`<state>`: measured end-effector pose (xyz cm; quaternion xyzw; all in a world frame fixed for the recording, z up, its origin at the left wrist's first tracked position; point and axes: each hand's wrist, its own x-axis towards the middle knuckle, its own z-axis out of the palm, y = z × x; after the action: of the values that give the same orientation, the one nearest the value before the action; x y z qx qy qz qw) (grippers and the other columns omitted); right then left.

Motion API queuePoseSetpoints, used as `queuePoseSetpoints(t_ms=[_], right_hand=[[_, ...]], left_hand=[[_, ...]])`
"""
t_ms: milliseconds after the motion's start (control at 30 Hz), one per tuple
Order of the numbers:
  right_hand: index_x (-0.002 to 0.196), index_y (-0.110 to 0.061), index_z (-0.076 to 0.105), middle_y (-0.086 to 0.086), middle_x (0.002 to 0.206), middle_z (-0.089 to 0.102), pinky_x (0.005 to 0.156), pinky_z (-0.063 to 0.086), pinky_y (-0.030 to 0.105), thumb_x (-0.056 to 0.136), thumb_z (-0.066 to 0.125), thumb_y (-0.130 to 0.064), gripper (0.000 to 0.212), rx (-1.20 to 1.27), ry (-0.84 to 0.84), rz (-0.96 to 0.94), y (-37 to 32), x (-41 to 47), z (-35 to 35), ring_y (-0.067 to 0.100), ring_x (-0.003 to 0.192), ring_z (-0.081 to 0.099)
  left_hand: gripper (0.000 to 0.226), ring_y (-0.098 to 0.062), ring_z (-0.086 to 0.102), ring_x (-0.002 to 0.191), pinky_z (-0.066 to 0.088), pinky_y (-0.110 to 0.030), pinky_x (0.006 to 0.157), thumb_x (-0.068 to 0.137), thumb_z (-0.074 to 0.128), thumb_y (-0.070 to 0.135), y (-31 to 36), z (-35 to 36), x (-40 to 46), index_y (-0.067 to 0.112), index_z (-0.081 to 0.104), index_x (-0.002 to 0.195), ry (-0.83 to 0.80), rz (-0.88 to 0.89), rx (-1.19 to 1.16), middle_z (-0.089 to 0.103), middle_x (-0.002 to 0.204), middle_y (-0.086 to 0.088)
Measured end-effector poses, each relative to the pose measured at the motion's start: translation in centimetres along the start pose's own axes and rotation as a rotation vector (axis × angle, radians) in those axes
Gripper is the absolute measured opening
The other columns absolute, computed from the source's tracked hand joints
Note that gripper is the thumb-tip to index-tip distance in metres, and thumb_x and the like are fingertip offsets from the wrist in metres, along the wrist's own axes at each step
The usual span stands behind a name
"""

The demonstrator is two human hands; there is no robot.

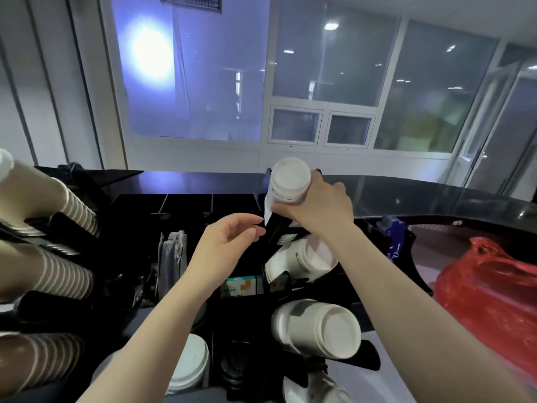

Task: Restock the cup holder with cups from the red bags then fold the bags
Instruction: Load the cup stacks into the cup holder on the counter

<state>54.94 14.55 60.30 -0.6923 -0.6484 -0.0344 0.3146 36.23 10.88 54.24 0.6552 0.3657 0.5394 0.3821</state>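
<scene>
Black countertop (203, 181) runs beneath pale windows (334, 62). At centre, the black cup holder (273, 231) carries three white cup stacks; the right hand (316, 205) grips the top stack (289, 181). The left hand (226, 242) hovers loosely curled, holding nothing. One red bag (491, 289) lies at right.

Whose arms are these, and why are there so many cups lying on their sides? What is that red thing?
There is only one picture, taken by a camera on a person's head, so you see their own arms reaching out. The black rack is a cup holder: it keeps stacks of cups tipped over. The right hand grips a stack of white cups at the top slot. The left hand hangs open beside it, holding nothing. More white cups sit lower down, and brown striped cups fill the left side. The red thing is a plastic bag on the counter.
</scene>
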Motion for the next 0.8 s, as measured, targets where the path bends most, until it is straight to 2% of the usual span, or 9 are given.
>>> queuePoseSetpoints(t_ms=[100,167,333,467,500,567,633,733,800], right_hand=[[0.114,-0.032,0.046,-0.015,0.097,0.062,0.078,0.051,0.036,0.051,0.068,-0.074,0.078,0.192,-0.058,0.05,-0.2,0.6,0.1,0.015,0.096,0.058],[0.112,-0.036,0.051,-0.017,0.098,0.065,0.076,0.052,0.031,0.047,0.074,-0.069,0.076,0.332,-0.063,0.085,0.4,0.9,-0.1,0.009,0.093,0.062],[0.113,-0.038,0.054,-0.018,0.103,0.065,0.071,0.044,0.022,0.046,0.077,-0.062,0.075,0.507,0.003,0.123,2.5,0.4,-0.7,0.004,0.098,0.06],[0.119,-0.028,0.056,-0.011,0.111,0.066,0.094,0.05,0.039,0.056,0.082,-0.044,0.07,0.767,0.051,0.15,3.7,-0.1,-0.8,0.012,0.106,0.061],[0.119,-0.027,0.057,-0.01,0.111,0.066,0.096,0.049,0.04,0.059,0.083,-0.039,0.067,0.806,0.056,0.141,3.7,-0.2,-0.9,0.011,0.105,0.062],[0.118,-0.026,0.056,-0.01,0.111,0.066,0.094,0.051,0.037,0.065,0.083,-0.029,0.06,0.869,0.078,0.108,3.5,-0.4,-1.0,0.009,0.104,0.062],[0.116,-0.026,0.055,-0.009,0.11,0.066,0.086,0.053,0.028,0.071,0.081,-0.019,0.053,0.966,0.109,0.064,3.2,-0.4,-1.1,0.004,0.099,0.064],[0.112,-0.028,0.052,-0.008,0.107,0.065,0.073,0.052,0.014,0.077,0.077,-0.009,0.047,1.06,0.143,-0.015,2.8,-0.2,-1.4,-0.004,0.091,0.064],[0.111,-0.03,0.052,-0.008,0.107,0.065,0.072,0.051,0.014,0.079,0.074,-0.007,0.045,1.092,0.138,-0.048,2.9,-0.1,-1.5,-0.004,0.091,0.064]], left_hand=[[0.027,-0.006,0.068,0.092,0.046,-0.018,0.082,0.093,0.054,0.006,-0.2,0.2,0.7,0.027,0.067,0.103,-0.01,-0.003,-0.014,0.074,0.093,0.008],[0.027,-0.006,0.068,0.092,0.047,-0.019,0.083,0.093,0.054,0.006,-0.4,0.3,1.0,0.028,0.067,0.102,-0.02,0.004,-0.011,0.074,0.092,0.009],[0.027,-0.001,0.067,0.091,0.049,-0.013,0.081,0.091,0.056,0.008,-1.0,0.5,2.2,0.03,0.067,0.102,-0.039,0.018,0.062,0.074,0.092,0.013],[0.028,0.005,0.064,0.092,0.05,-0.017,0.086,0.089,0.06,0.01,-1.4,1.2,4.5,0.032,0.063,0.105,0.013,0.021,0.126,0.071,0.099,0.011],[0.028,0.006,0.062,0.093,0.05,-0.016,0.087,0.088,0.061,0.012,-1.4,1.4,5.0,0.033,0.062,0.106,0.018,0.026,0.143,0.069,0.101,0.013],[0.03,0.009,0.059,0.097,0.048,-0.011,0.085,0.087,0.064,0.018,-1.5,2.0,5.9,0.034,0.059,0.112,0.015,0.042,0.152,0.064,0.105,0.022],[0.036,0.013,0.054,0.102,0.043,-0.006,0.082,0.086,0.066,0.028,-1.5,2.6,6.6,0.034,0.055,0.12,-0.003,0.068,0.16,0.058,0.106,0.029],[0.048,0.014,0.052,0.106,0.039,-0.009,0.085,0.078,0.063,0.048,-1.1,3.4,7.0,0.043,0.049,0.123,-0.06,0.103,0.191,0.057,0.115,0.028],[0.05,0.016,0.051,0.106,0.039,-0.003,0.082,0.076,0.065,0.046,-1.0,4.0,6.9,0.05,0.044,0.121,-0.082,0.123,0.199,0.056,0.116,0.03]])
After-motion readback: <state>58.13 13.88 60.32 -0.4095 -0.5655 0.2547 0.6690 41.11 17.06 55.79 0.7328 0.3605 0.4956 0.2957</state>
